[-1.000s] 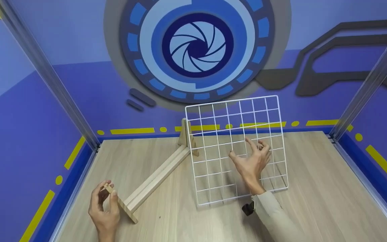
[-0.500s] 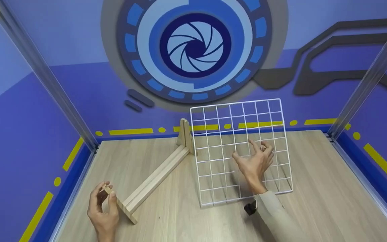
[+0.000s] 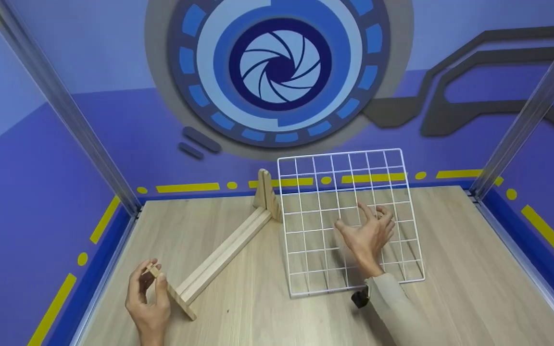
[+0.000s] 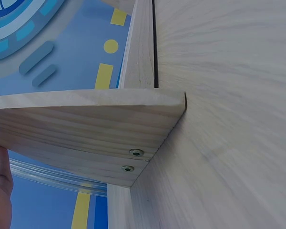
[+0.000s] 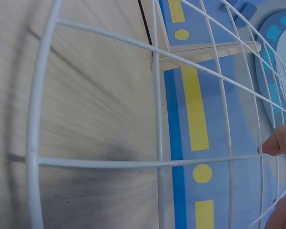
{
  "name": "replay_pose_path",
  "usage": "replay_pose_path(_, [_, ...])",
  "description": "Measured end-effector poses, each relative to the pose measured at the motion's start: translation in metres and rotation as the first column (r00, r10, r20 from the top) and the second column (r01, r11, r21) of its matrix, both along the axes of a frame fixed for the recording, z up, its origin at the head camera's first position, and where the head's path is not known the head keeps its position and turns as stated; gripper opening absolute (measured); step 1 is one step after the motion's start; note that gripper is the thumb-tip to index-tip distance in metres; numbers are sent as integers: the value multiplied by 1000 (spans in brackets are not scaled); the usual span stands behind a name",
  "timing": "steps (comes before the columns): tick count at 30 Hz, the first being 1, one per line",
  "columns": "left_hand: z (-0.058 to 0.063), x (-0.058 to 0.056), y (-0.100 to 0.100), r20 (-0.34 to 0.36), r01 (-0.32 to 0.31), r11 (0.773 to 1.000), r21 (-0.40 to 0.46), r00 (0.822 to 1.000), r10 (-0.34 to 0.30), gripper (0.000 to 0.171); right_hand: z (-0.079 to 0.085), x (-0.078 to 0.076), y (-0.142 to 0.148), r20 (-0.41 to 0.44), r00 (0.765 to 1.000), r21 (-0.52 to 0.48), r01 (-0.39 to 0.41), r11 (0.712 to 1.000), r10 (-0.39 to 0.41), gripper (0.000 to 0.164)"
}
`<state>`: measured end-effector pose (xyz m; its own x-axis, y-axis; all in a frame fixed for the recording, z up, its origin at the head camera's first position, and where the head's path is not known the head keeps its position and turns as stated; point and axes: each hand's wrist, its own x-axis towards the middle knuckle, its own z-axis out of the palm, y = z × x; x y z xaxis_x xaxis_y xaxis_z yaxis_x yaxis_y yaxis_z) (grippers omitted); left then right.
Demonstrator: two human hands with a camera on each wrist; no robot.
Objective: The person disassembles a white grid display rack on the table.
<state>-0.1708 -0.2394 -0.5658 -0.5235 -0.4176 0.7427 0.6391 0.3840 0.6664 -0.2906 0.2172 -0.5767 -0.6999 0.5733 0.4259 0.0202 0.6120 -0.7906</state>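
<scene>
My left hand (image 3: 148,302) holds the near end board (image 3: 181,302) of a wooden stand, thumb on one side and fingers on the other. Two pale parallel bars (image 3: 226,254) join that board to an upright end piece (image 3: 267,194) at the back. In the left wrist view the board's face (image 4: 86,126) shows two metal screws (image 4: 136,152). My right hand (image 3: 367,238) grips a white wire grid panel (image 3: 291,295) with thumb and fingers on its wires. The panel leans back, right of the stand; in the right wrist view its wires (image 5: 33,143) pass close to the camera.
The stand rests on a wood-grain tabletop (image 3: 238,317). A blue printed wall (image 3: 113,134) closes off the back, with metal posts (image 3: 89,139) at the corners. Side walls rise at left and right.
The grid panel has shifted right, and its top edge has come down, opening a small gap from the stand's far end piece. My right hand moved with it; my left hand stays in place.
</scene>
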Motion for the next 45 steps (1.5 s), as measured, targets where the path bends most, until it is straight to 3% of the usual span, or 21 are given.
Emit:
replay_pose_path(9, [3, -1, 2, 21, -11, 999, -30, 1000, 12, 41, -5, 1, 8, 64, 998, 20, 6, 1000, -8, 76])
replay_pose_path(27, [2, -1, 2, -20, -6, 1000, -19, 1000, 6, 41, -9, -6, 12, 192, 981, 44, 1, 999, -10, 77])
replay_pose_path(45, [1, -1, -1, -13, -3, 1000, -20, 1000, 3, 40, -13, -13, 13, 269, 963, 50, 12, 999, -25, 80])
